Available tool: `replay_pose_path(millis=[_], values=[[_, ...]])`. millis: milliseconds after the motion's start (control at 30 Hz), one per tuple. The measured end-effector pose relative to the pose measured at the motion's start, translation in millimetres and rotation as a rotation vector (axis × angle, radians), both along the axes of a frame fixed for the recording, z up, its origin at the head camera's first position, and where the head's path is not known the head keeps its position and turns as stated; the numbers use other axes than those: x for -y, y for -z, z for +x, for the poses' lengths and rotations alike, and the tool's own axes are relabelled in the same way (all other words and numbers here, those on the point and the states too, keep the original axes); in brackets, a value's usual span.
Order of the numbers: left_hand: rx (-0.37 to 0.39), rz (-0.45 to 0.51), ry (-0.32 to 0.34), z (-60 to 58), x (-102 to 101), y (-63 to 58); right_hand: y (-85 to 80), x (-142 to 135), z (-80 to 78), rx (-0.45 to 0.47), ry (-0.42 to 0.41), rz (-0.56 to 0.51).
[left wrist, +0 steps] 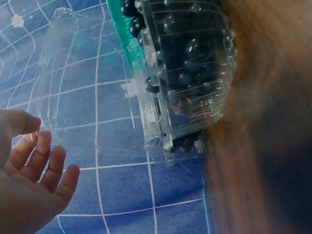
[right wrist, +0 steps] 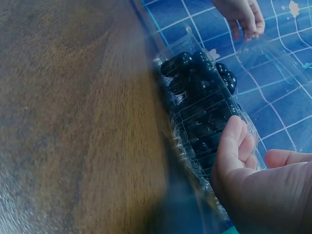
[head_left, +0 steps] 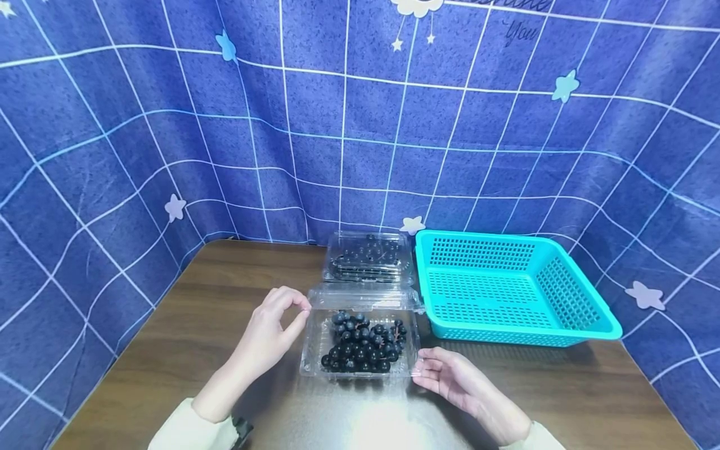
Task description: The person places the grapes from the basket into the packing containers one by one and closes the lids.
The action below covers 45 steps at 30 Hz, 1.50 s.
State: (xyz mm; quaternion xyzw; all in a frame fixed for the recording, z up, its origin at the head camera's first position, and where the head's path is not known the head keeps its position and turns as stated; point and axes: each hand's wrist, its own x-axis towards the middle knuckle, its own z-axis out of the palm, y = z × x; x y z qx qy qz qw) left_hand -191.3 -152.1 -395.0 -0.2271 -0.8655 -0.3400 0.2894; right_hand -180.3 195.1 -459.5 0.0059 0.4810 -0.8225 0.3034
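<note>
A clear plastic clamshell box (head_left: 315, 362) with its lid (head_left: 360, 299) raised stands near the table's front middle. Inside lies a bunch of dark grapes (head_left: 360, 347). My left hand (head_left: 275, 325) pinches the lid's left corner between thumb and forefinger; the other fingers are loosely bent in the left wrist view. Against the box's right front corner rests my right hand (head_left: 450, 375). Its fingers (right wrist: 231, 141) lie along the box wall in the right wrist view, the thumb held apart from it.
Behind this box sits a second clear box (head_left: 368, 257) with dark fruit, its lid down. A turquoise perforated basket (head_left: 517, 334) stands at the right on the brown wooden table (head_left: 236, 262). A blue curtain (head_left: 315, 156) with white lines and stars hangs around the table.
</note>
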Motion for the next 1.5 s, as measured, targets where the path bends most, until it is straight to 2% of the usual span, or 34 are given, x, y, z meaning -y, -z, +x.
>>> replay_pose_path(millis=[167, 933, 1367, 1500], values=[[-0.017, -0.020, 0.004, 5.1, 0.9, 6.8, 0.7, 0.3, -0.9, -0.003, -0.002, -0.007], [-0.037, -0.081, 0.135, 21.1, 5.7, 26.4, -1.8, 0.0, -1.5, 0.010, 0.004, -0.012], [-0.074, -0.148, 0.160, 29.2, 6.8, 38.0, -5.3, 2.1, -3.2, 0.000, -0.019, 0.033], [-0.080, -0.178, 0.144, 31.4, 7.4, 42.8, -6.5, 3.8, -2.9, -0.008, -0.010, 0.049]])
